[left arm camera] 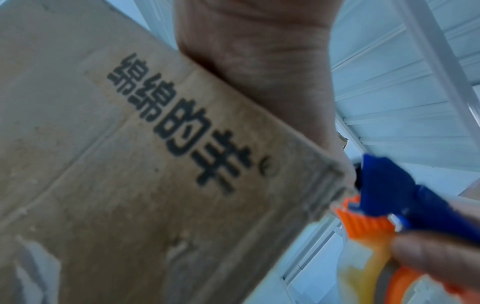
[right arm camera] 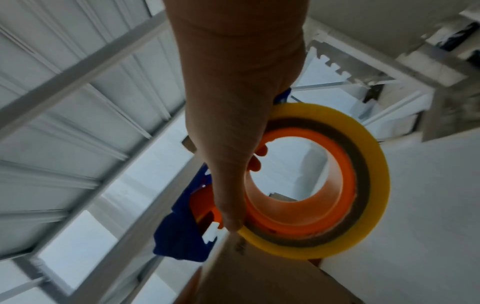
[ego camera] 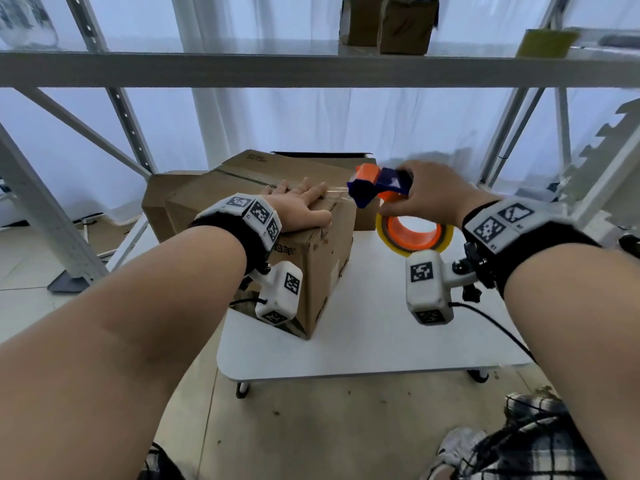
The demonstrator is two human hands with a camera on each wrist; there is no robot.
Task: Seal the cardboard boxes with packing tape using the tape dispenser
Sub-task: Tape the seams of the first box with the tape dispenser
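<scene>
**Left hand pressing box top, right hand holding dispenser at the box's right edge**

A person is standing over a low white table (ego camera: 374, 341), both arms reaching forward. A cardboard box (ego camera: 304, 268) is sitting on the table's left part, its near corner pointing toward the front edge, black printed characters on its side. The left hand (ego camera: 301, 206) is lying flat on the box's top at the near right corner, fingers straight and spread, thumb resting along the top edge, holding nothing. A strip of clear tape (ego camera: 334, 195) is running across the top just past the fingertips, stretching off the right edge to the dispenser.

The right hand (ego camera: 433, 195) is gripping the blue and orange tape dispenser (ego camera: 375, 185) in the air just beside the box's top right edge, fingers curling around it; in the right wrist view fingertips are showing inside the orange core. The yellow tape roll (ego camera: 415, 237) is hanging below the hand, above the table's middle, not touching it.

A second cardboard box (ego camera: 311, 161) is standing behind the first, toward the table's far edge, flaps partly open. Grey metal shelving (ego camera: 311, 69) is surrounding the table, with a brown box (ego camera: 391, 26) and a yellow-green object (ego camera: 547, 43) on the upper shelf.
</scene>
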